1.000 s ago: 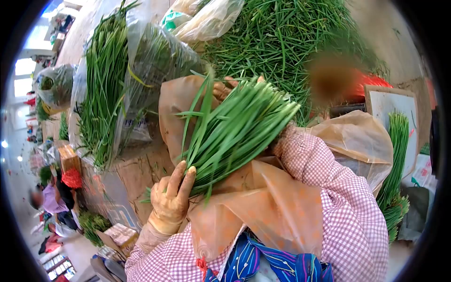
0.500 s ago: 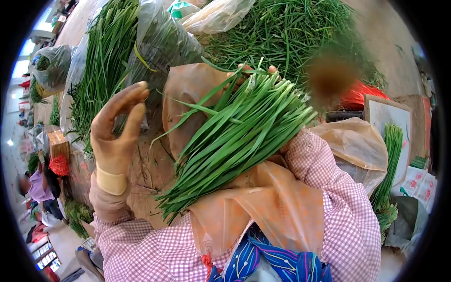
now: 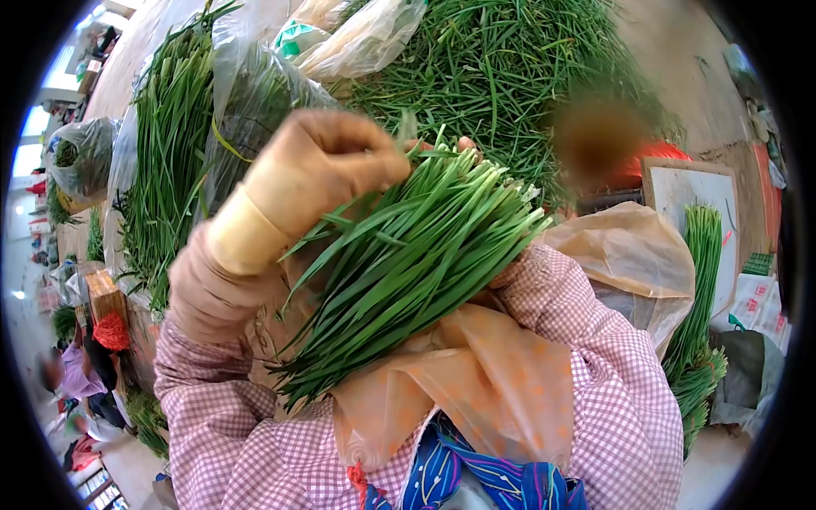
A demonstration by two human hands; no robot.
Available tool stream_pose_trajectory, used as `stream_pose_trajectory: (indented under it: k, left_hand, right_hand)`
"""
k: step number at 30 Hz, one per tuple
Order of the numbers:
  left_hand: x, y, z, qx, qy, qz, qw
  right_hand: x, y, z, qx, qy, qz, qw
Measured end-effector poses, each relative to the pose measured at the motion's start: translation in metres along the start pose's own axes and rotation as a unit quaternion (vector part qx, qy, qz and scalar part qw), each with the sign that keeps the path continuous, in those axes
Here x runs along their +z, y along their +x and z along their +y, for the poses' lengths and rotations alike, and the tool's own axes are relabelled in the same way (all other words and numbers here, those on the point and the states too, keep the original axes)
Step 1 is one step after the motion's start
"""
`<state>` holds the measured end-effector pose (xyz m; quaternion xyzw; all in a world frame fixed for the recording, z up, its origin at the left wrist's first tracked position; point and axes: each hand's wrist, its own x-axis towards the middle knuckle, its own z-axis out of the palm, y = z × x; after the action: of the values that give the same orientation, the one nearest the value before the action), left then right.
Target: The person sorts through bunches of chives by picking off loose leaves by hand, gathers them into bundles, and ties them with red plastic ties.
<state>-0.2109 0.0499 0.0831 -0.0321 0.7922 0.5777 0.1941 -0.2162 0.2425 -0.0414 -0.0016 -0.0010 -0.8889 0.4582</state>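
A thick bunch of garlic chives lies slantwise across my front, pale cut ends up and to the right, leaf tips down to the left. My right hand is wrapped round it from beneath; only some fingertips show past the cut ends, and the leaves hide the rest. My left hand, in a tan glove with a pale yellow cuff, is at the upper left side of the bunch. Its fingers are pinched together near the stem ends and blurred. A faint pale green smear shows above the fingertips, too blurred to name.
A big heap of loose chives spreads behind the bunch. Bundled chives stand in clear plastic at the left. More chives lie at the right by a white board and a plastic sheet. Another person is far left.
My left hand has moved right from beside the bunch to its upper side, and its fingers have closed. The bunch stays in my right hand, and the view has shifted slightly.
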Motion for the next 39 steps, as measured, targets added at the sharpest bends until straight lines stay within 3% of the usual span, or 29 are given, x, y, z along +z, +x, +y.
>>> stream_pose_trajectory:
  k: [2,4,7,8,9,10,11,15,17,19,22,25,26,29,31,33,34,35,37,38,39]
  left_hand:
    - [-0.023,0.017,0.022,0.132,-0.001,0.053,0.990]
    - [-0.032,0.032,0.040,0.202,0.003,0.099,0.974]
    - [-0.023,0.047,0.030,0.262,0.107,0.049,0.958]
    - [-0.017,0.047,0.009,0.257,0.095,0.022,0.962]
    - [-0.009,0.037,0.003,0.179,0.036,-0.029,0.983]
    - [-0.001,0.028,-0.003,0.095,-0.019,-0.068,0.993]
    - [0.012,0.008,-0.003,-0.068,-0.117,-0.127,0.983]
    - [0.046,-0.017,-0.048,-0.010,-0.258,-0.178,0.949]
    - [0.055,-0.028,-0.034,-0.085,-0.363,-0.185,0.909]
    - [0.058,-0.031,-0.038,-0.093,-0.429,-0.205,0.875]
    - [0.067,-0.030,-0.051,-0.065,-0.428,-0.198,0.879]
    - [0.069,-0.031,-0.044,-0.072,-0.410,-0.184,0.890]
    - [0.069,-0.031,-0.046,-0.072,-0.412,-0.185,0.890]
    - [0.072,-0.029,-0.055,-0.083,-0.358,-0.151,0.918]
    - [0.072,-0.029,-0.054,-0.087,-0.349,-0.155,0.920]
    - [0.071,-0.030,-0.049,-0.092,-0.338,-0.158,0.923]
    - [0.070,-0.032,-0.045,-0.103,-0.341,-0.151,0.922]
    - [0.070,-0.032,-0.042,-0.113,-0.344,-0.144,0.921]
    - [0.070,-0.031,-0.043,-0.101,-0.353,-0.147,0.919]
    - [0.070,-0.032,-0.043,-0.091,-0.361,-0.149,0.916]
    - [0.071,-0.033,-0.044,-0.095,-0.362,-0.150,0.915]
  right_hand:
    - [0.001,-0.003,0.002,0.001,-0.002,-0.002,1.000]
    - [0.002,-0.005,0.003,0.001,-0.005,-0.003,1.000]
    - [0.006,-0.010,0.004,0.001,-0.011,-0.002,1.000]
    - [0.007,-0.011,0.003,-0.001,-0.014,-0.002,1.000]
    - [0.008,-0.012,0.003,-0.003,-0.014,-0.004,1.000]
    - [0.009,-0.012,0.001,-0.006,-0.018,-0.005,1.000]
    - [0.009,-0.013,0.000,-0.010,-0.024,-0.006,1.000]
    - [0.011,-0.017,0.000,-0.015,-0.038,-0.003,0.999]
    - [0.014,-0.018,0.003,-0.019,-0.052,0.004,0.998]
    - [0.023,-0.021,0.002,-0.016,-0.068,0.017,0.997]
    - [0.038,-0.029,-0.006,-0.027,-0.111,0.052,0.992]
    - [0.037,-0.023,-0.039,-0.054,-0.237,0.047,0.969]
    - [0.043,-0.021,-0.049,-0.085,-0.303,0.088,0.945]
    - [0.055,-0.020,-0.084,-0.135,-0.471,0.025,0.872]
    - [0.070,-0.020,-0.088,-0.135,-0.473,-0.003,0.871]
    - [0.081,-0.020,-0.081,-0.123,-0.550,0.063,0.824]
    - [0.091,-0.022,-0.068,-0.129,-0.607,0.144,0.771]
    - [0.088,-0.025,-0.063,-0.130,-0.645,0.145,0.739]
    - [0.101,-0.036,-0.042,-0.081,-0.806,0.199,0.551]
    - [0.098,-0.038,-0.036,-0.148,-0.884,0.149,0.417]
    - [0.096,-0.037,-0.032,-0.147,-0.883,0.151,0.419]
